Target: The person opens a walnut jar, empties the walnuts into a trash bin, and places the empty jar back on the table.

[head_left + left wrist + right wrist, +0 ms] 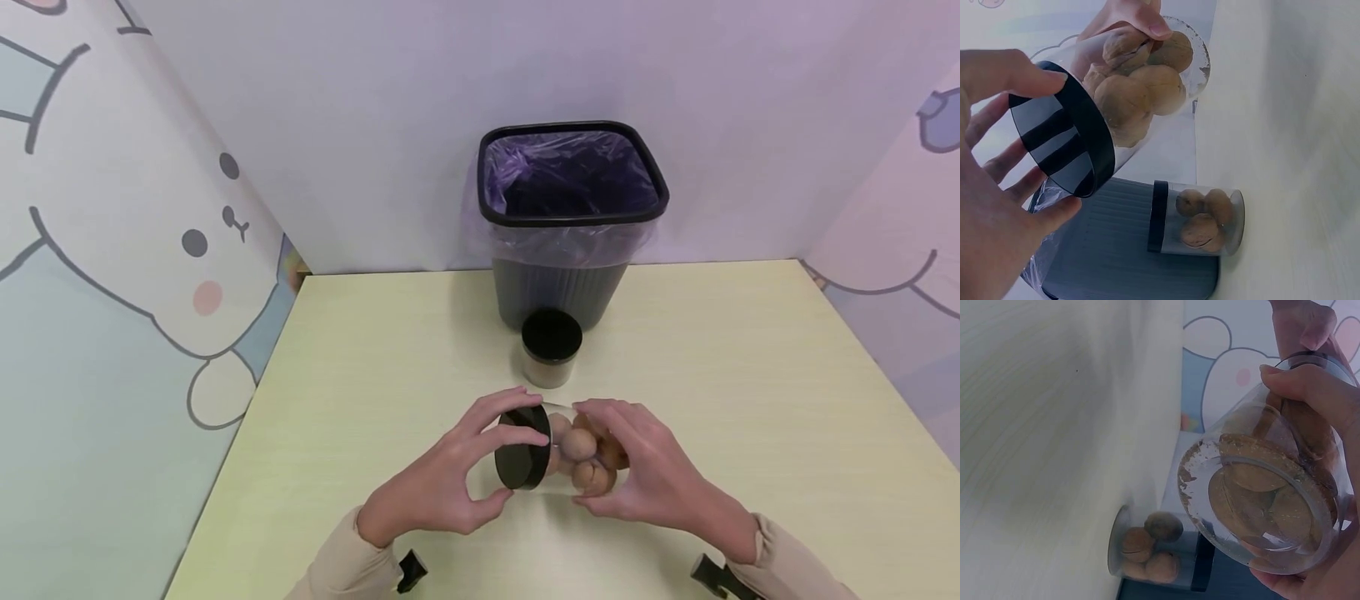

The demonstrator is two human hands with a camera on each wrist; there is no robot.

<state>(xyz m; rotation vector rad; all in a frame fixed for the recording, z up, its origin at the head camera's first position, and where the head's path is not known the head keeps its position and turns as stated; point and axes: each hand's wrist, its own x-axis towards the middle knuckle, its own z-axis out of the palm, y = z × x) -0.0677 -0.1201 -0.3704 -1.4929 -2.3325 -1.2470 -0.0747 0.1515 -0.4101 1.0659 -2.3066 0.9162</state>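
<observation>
left hand (pixel 448 483): curled round black lid (pixel 519 458)
right hand (pixel 660 475): clamped on jar (pixel 1244 425)
jar: sideways, above table (pixel 360 350), near second jar (pixel 547 372)
walnuts (pixel 580 444): could spill if black lid loosens

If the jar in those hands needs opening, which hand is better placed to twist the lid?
Probably the left hand: it grips the black lid. The right hand holds the clear jar itself, so it seems better placed to steady.
</observation>
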